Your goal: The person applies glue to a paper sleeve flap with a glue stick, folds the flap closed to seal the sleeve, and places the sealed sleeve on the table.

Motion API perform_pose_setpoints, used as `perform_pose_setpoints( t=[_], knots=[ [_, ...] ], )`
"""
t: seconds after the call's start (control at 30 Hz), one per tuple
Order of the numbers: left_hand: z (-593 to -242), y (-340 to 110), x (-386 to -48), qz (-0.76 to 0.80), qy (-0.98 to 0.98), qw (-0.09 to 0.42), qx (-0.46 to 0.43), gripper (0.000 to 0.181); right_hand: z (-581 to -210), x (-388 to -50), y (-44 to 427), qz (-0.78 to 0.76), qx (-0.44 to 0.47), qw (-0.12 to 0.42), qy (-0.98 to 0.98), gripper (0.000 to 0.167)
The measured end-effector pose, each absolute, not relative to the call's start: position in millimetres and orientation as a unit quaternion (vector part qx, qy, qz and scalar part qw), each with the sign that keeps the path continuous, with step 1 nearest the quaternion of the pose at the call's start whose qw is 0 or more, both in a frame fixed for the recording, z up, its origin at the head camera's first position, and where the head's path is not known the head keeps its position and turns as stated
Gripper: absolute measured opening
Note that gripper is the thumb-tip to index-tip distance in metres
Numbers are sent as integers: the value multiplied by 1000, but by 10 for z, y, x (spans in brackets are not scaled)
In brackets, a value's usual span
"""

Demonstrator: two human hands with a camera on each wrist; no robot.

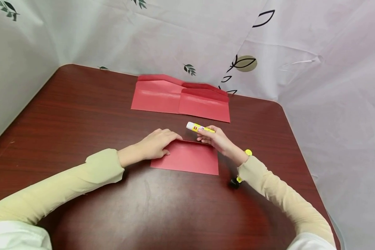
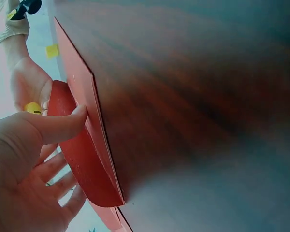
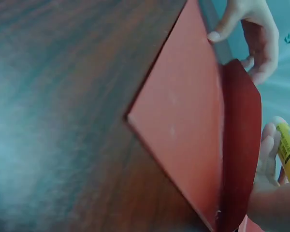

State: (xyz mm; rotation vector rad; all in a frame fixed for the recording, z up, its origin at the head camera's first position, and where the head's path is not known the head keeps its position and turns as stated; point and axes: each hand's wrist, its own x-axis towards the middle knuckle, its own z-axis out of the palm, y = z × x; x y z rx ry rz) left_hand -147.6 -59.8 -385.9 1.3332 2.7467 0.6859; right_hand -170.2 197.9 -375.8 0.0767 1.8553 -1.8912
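A red paper envelope [image 1: 187, 158] lies on the table in front of me, its flap [image 3: 241, 130] raised along the far edge. My left hand [image 1: 157, 144] holds its left end; in the left wrist view the thumb lies on the front, with the other fingers behind the flap. My right hand [image 1: 217, 139] grips a yellow glue stick [image 1: 194, 127] with a white end, pointing left above the flap. The right wrist view shows the glue stick [image 3: 287, 150] behind the flap, close to it. Whether it touches the paper I cannot tell.
Two more red envelopes [image 1: 156, 97] lie side by side, overlapping, at the table's far edge, flaps open. The brown wooden table [image 1: 137, 211] meets a white patterned curtain [image 1: 143, 38] at the back. A black device [image 1: 235, 183] with yellow parts sits at my right wrist.
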Motion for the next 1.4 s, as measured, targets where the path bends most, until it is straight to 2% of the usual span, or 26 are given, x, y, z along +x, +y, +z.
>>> perform_pose_setpoints(
  t=[0.3,0.47,0.6,1.2,1.4],
  knots=[
    [-3796,-507,-1397,174,847,114,490,66,-3850,-1644,1958,-678,1,250,691,12],
    [-3821,-456,-1377,122,843,173,494,63,-3878,-1621,1959,-660,-26,253,707,41],
    [-3848,-445,-1363,102,843,201,489,59,-3905,-1611,1969,-648,-42,261,714,46],
    [-3843,-403,-1295,102,847,220,474,68,-4014,-1538,2008,-601,-94,243,756,38],
    [-3843,-379,-1257,92,858,210,460,68,-3950,-1593,2019,-609,-93,263,743,38]
  ],
)
